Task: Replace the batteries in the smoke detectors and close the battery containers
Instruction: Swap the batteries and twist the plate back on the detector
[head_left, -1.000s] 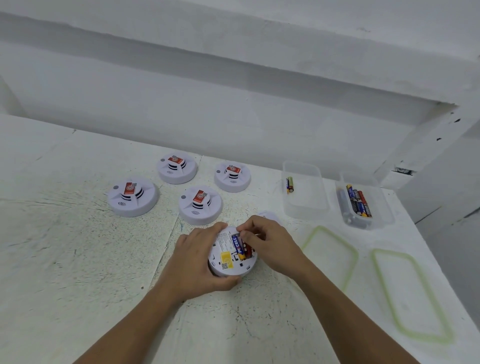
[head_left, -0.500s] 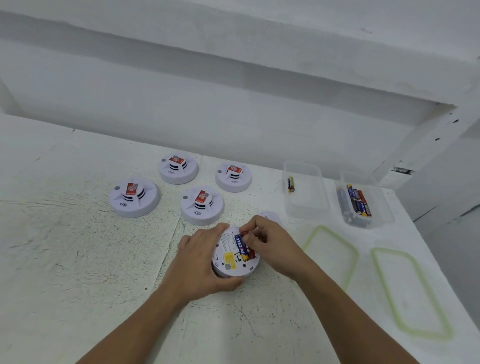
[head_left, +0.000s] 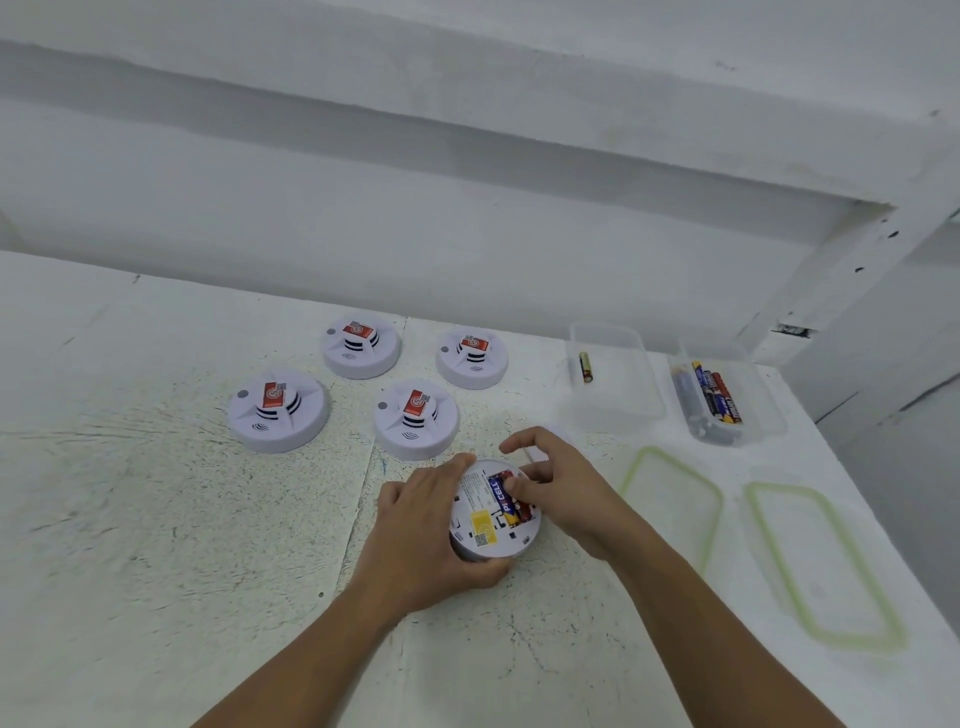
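Observation:
A white smoke detector (head_left: 485, 535) lies upside down on the table, its battery compartment open. A blue battery (head_left: 497, 496) and a red battery (head_left: 521, 512) sit side by side in it. My left hand (head_left: 421, 530) grips the detector's left rim. My right hand (head_left: 563, 488) is over the compartment's far right side, with its thumb on the red battery, curled fingers behind it and the index finger lifted. Four more detectors (head_left: 278, 410) (head_left: 361, 345) (head_left: 415, 418) (head_left: 471, 358) stand face up behind.
Two clear boxes stand at the back right: one (head_left: 623, 410) holds a single battery (head_left: 585, 367), the other (head_left: 758, 415) several batteries (head_left: 719, 397). Their green-rimmed lids (head_left: 670, 499) (head_left: 826, 566) lie flat in front of them. The table's right edge runs close by.
My right thumb has slid down onto the red battery and my index finger has lifted off. My left hand keeps the same grip on the detector.

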